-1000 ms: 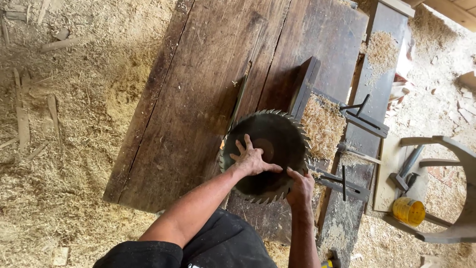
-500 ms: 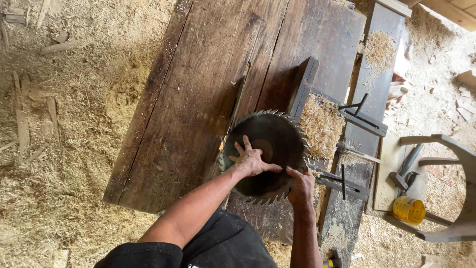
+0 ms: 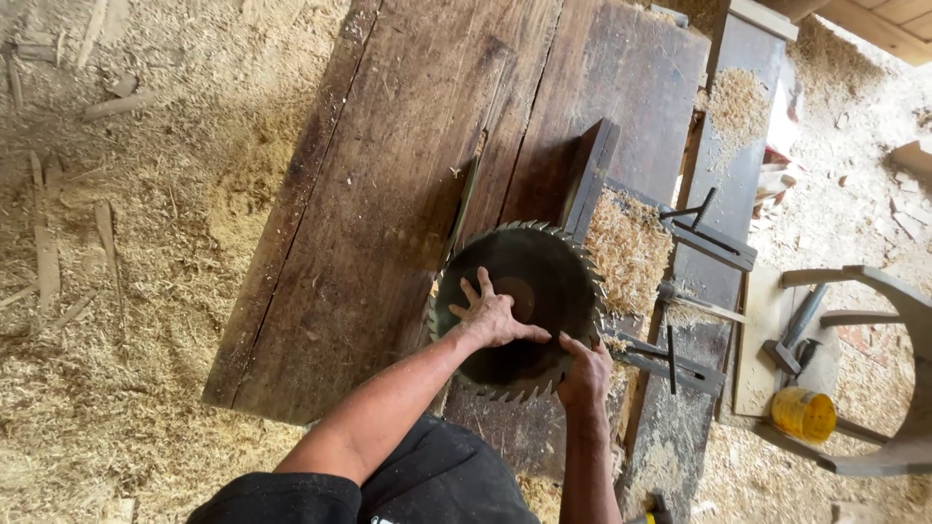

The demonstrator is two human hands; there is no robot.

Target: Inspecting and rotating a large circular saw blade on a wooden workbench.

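- Both forearms are bare to above the elbow; no watch, ring or glove on the left hand or right hand
- A black short sleeve shows at the left shoulder; dark black trousers below

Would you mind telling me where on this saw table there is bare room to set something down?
The wide dark planks of the table, left of the slot and up from the saw blade, lie bare. The far right plank beyond the fence is bare too. It is crowded around the blade, where the left hand and right hand rest, and by the sawdust heap and clamps.
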